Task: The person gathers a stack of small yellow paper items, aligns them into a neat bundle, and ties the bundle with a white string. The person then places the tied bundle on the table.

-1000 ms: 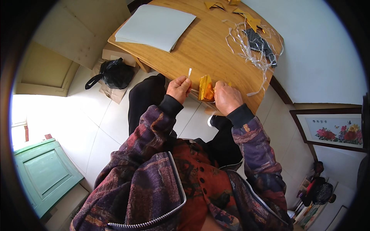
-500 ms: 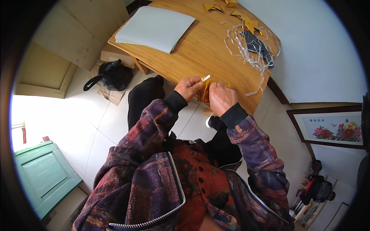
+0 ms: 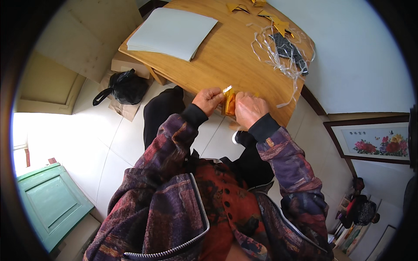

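Note:
Between my hands, at the near edge of the wooden table (image 3: pixel 217 61), is a shiny gold folded foil piece (image 3: pixel 228 104). My left hand (image 3: pixel 208 101) pinches its left side, close to a small white strip (image 3: pixel 227 88) sticking up at the top. The fingers of my right hand (image 3: pixel 251 109) are curled round its right side and hide part of it. Farther off on the table, a tangle of clear plastic ribbon (image 3: pixel 278 61) lies over a dark grey patterned piece (image 3: pixel 285 47). Beside it is a flat gold star (image 3: pixel 281 25).
A stack of white sheets (image 3: pixel 172 32) covers the table's far left. More gold folded pieces (image 3: pixel 238 8) lie at the far edge. On the floor at left, a black plastic bag (image 3: pixel 128 87) rests on cardboard. A framed flower picture (image 3: pixel 374 143) is at the right wall.
My left hand has shifted slightly left and down, away from the right hand, so more of the gold piece shows. The white strip has moved left with it. My right hand has barely moved.

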Demonstrator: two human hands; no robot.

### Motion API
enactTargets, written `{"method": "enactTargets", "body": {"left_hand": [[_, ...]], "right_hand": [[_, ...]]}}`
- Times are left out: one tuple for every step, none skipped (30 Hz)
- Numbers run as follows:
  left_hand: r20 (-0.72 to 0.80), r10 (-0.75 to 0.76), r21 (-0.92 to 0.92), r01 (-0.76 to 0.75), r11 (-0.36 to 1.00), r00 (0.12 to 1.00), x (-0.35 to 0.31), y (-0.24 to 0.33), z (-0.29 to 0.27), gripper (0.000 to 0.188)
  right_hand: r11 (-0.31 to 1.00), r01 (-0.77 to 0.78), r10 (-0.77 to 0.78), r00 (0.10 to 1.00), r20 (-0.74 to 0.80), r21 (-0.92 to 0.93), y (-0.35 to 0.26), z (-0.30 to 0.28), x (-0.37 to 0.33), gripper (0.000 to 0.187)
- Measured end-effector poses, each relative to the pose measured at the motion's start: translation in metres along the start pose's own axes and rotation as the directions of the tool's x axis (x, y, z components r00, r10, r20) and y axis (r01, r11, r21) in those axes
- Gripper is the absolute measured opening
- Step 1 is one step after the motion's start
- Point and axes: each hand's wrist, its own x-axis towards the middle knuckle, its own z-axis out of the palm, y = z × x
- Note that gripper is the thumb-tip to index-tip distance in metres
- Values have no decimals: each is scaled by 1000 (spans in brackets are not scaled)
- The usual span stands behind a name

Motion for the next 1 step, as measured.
{"method": "enactTargets", "body": {"left_hand": [[15, -103, 78, 102, 992, 995, 1, -1, -3, 23]], "right_hand": [[1000, -3, 3, 1000, -5, 3, 2, -1, 2, 17]]}}
